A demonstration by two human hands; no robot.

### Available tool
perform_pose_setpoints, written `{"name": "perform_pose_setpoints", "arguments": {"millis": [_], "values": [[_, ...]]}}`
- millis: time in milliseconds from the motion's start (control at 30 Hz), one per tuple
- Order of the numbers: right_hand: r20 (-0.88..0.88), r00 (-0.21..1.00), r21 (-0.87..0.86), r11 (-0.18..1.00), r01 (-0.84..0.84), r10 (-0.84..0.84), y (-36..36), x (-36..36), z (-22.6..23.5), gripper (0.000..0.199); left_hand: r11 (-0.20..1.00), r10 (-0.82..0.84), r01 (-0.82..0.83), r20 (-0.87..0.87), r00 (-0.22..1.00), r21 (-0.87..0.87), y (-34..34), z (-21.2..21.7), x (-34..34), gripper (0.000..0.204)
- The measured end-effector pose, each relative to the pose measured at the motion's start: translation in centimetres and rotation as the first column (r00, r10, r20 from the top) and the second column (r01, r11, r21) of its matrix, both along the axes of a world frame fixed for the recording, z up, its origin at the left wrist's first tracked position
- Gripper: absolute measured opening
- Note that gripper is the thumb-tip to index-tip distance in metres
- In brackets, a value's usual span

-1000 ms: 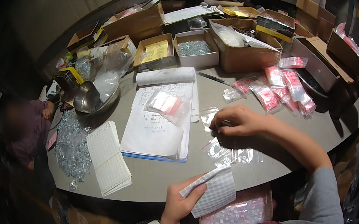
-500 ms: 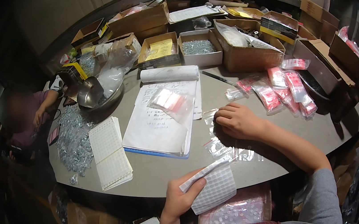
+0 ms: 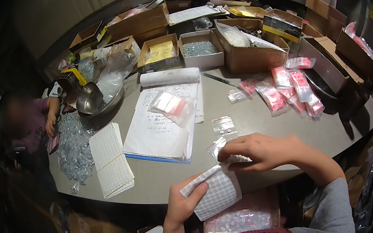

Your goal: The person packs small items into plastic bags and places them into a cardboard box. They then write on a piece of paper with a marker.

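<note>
Two hands meet over the near edge of the table, at the one spot where a sheet of round stickers and a small clear bag come together. Nearest the person, the left hand is closed on the lower left part of the sheet, thumb on top, holding it curled and tilted; its long axis runs from that hand up and to the right, toward the other hand. Just beyond the sheet's upper corner, the right hand has its fingers bent and pinched down where the sheet's top edge and the bag meet; whether they grip a sticker or the bag's rim cannot be told. That hand is the nearer of the two to the bag, which lies directly under its fingertips. Slightly farther out, another clear bag lies flat on the table. To the left of both hands lie a paper pad and a white perforated sheet. Farthest off, beyond the right hand, are red-and-clear packets and cardboard boxes.
</note>
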State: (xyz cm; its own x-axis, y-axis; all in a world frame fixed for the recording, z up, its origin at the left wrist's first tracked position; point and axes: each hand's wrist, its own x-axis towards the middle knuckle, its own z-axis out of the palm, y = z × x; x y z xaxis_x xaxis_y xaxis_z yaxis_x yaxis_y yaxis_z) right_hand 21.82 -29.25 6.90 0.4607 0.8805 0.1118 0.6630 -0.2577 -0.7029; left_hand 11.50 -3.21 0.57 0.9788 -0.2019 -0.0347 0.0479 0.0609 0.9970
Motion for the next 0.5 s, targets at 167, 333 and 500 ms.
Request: {"name": "perform_pose_setpoints", "arguments": {"millis": [167, 333, 500], "values": [[0.157, 0.988, -0.042, 0.999, 0.016, -0.01, 0.2, -0.7, -0.6, 0.023, 0.997, 0.049, -0.046, 0.039, 0.998, -0.056, -0.6, 0.3, -0.1, 0.03], [0.121, 0.993, -0.063, 0.998, 0.025, -0.018, 0.1, -1.1, -0.3, 0.022, 0.996, 0.046, -0.043, 0.031, 0.998, -0.078, -0.6, 0.4, -0.1, 0.031], [0.057, 0.995, 0.012, 0.996, 0.085, -0.086, 0.2, -1.1, 0.7, 0.02, 0.999, 0.022, -0.02, 0.061, 0.998, -0.032, -0.3, -0.2, -0.1, 0.031]]}}
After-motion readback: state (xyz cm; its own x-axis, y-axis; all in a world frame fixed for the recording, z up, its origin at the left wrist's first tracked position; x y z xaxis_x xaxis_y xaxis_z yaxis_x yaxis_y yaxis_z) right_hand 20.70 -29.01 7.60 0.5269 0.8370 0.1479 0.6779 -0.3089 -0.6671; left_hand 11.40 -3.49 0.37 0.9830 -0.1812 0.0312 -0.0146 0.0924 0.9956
